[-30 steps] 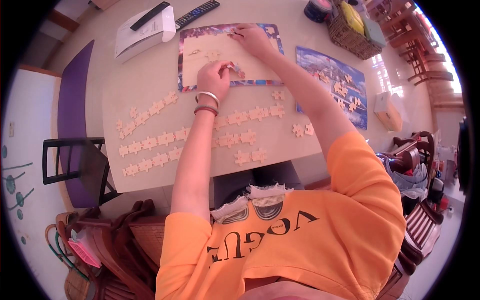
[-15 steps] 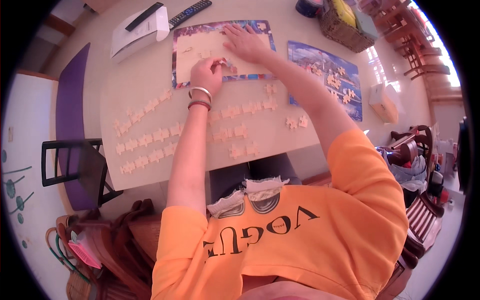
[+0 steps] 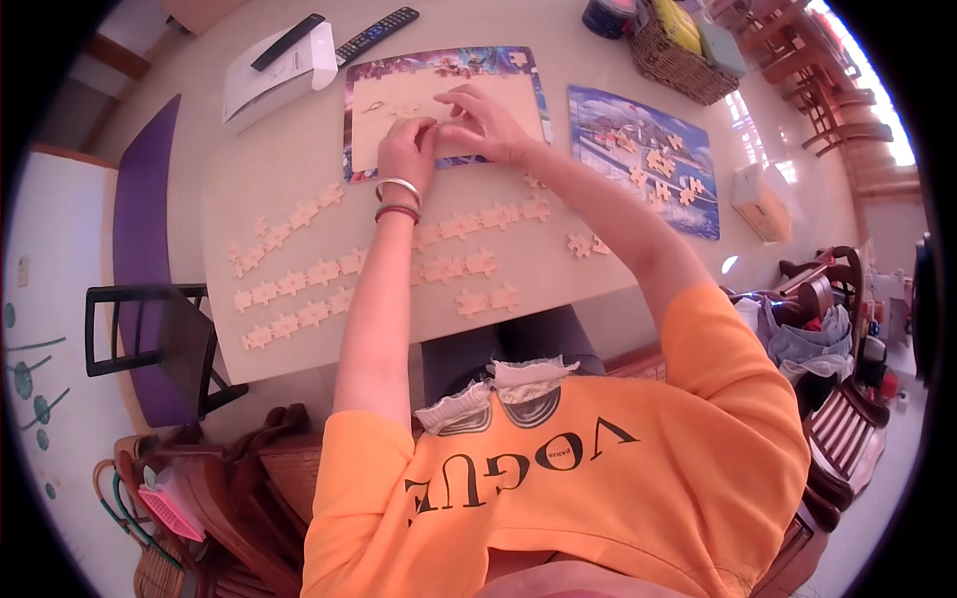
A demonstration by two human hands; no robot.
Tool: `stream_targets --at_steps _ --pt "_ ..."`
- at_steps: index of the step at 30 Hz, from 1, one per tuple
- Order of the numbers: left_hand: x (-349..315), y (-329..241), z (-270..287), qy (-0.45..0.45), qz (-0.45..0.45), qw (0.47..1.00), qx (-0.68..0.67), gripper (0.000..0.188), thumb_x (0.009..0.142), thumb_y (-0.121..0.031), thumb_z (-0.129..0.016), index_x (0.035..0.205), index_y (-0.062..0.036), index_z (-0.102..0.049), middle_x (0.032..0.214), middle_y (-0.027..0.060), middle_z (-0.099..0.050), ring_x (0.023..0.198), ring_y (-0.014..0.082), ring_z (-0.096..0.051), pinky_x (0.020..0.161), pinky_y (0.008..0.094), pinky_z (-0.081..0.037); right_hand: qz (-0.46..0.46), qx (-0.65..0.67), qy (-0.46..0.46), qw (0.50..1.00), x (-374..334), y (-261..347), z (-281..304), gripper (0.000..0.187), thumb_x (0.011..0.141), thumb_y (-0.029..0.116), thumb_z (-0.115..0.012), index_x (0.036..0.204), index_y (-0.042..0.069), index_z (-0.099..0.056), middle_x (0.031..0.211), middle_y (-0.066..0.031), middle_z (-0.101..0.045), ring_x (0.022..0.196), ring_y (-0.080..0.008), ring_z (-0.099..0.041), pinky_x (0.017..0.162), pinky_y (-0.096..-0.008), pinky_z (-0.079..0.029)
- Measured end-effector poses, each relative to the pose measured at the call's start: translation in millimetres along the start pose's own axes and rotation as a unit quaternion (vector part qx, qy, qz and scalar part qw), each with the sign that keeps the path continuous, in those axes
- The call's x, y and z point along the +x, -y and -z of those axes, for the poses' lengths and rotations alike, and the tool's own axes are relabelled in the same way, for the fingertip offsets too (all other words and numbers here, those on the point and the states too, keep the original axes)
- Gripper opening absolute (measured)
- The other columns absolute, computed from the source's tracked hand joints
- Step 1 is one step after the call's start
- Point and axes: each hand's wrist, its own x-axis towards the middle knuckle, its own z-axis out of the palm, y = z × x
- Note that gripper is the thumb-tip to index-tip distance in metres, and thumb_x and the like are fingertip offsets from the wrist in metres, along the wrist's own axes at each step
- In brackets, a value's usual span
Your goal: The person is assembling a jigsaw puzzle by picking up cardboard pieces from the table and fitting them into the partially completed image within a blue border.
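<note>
The shallow jigsaw puzzle board (image 3: 349,130) lies on the table with a coloured border and a pale middle. Some joined picture pieces run along its top edge, and a few loose jigsaw pieces (image 3: 404,108) sit in the pale area. My left hand (image 3: 405,154), wearing bracelets at the wrist, is closed over the board's lower part. Its fingers pinch jigsaw pieces, now mostly hidden. My right hand (image 3: 486,125) is beside it over the board, with curved fingers apart and the thumb close to the left fingertips; nothing shows in it.
Rows of face-down jigsaw pieces (image 3: 299,276) lie nearer me. On the right, a blue picture board (image 3: 598,110) bears several loose pieces. A wicker basket (image 3: 668,70), a tissue box (image 3: 763,202), a white box (image 3: 269,85) and a remote control (image 3: 377,35) stand around. A black chair (image 3: 179,344) is left.
My right hand has come down from the board's top edge toward my left hand, its fingers now curved. The pieces at my left fingertips have become hidden.
</note>
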Motion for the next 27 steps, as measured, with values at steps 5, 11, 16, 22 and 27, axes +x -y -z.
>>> stream_targets --at_steps 5,11,16,22,27 --pt "5 -1 -7 -0.019 -0.031 0.999 0.027 0.01 0.08 -0.013 -0.06 0.088 -0.0065 -0.061 0.083 0.0123 -0.057 0.073 0.0302 -0.059 0.066 0.0385 -0.047 -0.049 0.008 0.0 0.999 4 -16 -1 0.027 0.082 0.025 -0.057 0.097 0.003 -0.063 0.091 -0.0134 -0.063 0.078 -0.0264 -0.06 0.069 -0.0334 -0.048" --pt "3 7 -6 -0.03 -0.058 0.997 0.03 0.009 0.081 -0.011 -0.058 0.089 -0.0071 -0.06 0.085 0.012 -0.056 0.074 0.0308 -0.058 0.065 0.039 -0.046 -0.125 0.026 -0.039 0.991 6 -8 -4 0.02 0.084 0.019 -0.055 0.09 0.002 -0.065 0.076 -0.0111 -0.064 0.07 -0.0239 -0.061 0.065 -0.032 -0.048" --pt "2 4 -5 -0.022 -0.062 0.998 0.023 0.006 0.081 -0.009 -0.057 0.086 -0.007 -0.06 0.084 0.0115 -0.056 0.074 0.0304 -0.058 0.065 0.0386 -0.046 -0.158 0.073 -0.048 0.984 9 -9 -6 0.023 0.085 0.021 -0.054 0.09 0.001 -0.064 0.075 -0.0094 -0.065 0.067 -0.0194 -0.061 0.064 -0.0297 -0.048" --pt "2 3 -4 -0.003 -0.037 0.998 0.044 0.011 0.084 -0.01 -0.056 0.092 -0.0041 -0.061 0.085 0.0117 -0.058 0.078 0.0263 -0.058 0.069 0.032 -0.046 -0.165 0.079 -0.046 0.982 9 -13 -6 0.021 0.084 0.019 -0.055 0.092 0.002 -0.065 0.075 -0.0089 -0.065 0.067 -0.0172 -0.061 0.065 -0.0282 -0.049" --pt "2 10 -7 0.0 0.015 0.999 0.032 0.014 0.085 -0.012 -0.056 0.095 -0.0053 -0.062 0.078 0.01 -0.063 0.069 0.0201 -0.061 0.061 0.0301 -0.048 -0.13 0.048 0.006 0.99 8 -13 -7 0.019 0.08 0.016 -0.058 0.095 0.006 -0.066 0.078 -0.0091 -0.066 0.069 -0.017 -0.062 0.065 -0.028 -0.049"
